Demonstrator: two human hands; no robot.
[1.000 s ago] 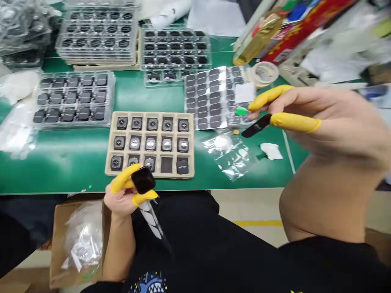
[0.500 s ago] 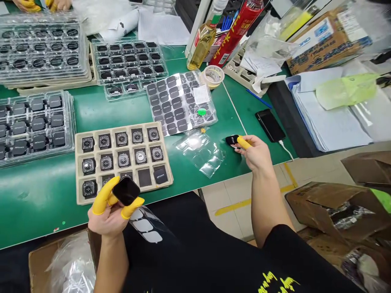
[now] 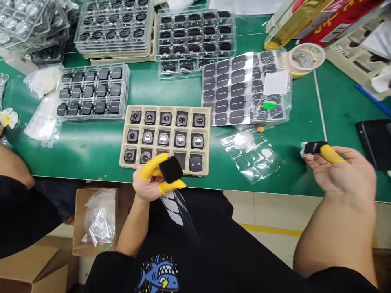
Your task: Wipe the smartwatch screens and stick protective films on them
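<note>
My left hand, with yellow finger cots, grips a smartwatch body by its edges, its dark screen facing up. Below that hand hangs a clear film strip with white rounded-square stickers; how it is held is hidden. Just beyond lies a beige tray of watch bodies, mostly back side up, partly covered by my fingers. A black square piece with pale lettering sits in its near right compartment. Far to the right, my right hand pinches a small black piece with white lettering over the green table.
Sheets of black stickers and a clear plastic sheet lie right of the tray. Stacked clear trays stand left and behind. A tape roll, a bottle and a phone are at right. Another person's arm shows at left.
The camera view has swung left, so the table's things appear farther right. Both hands keep their holds, and the watch stays by the tray's near edge.
</note>
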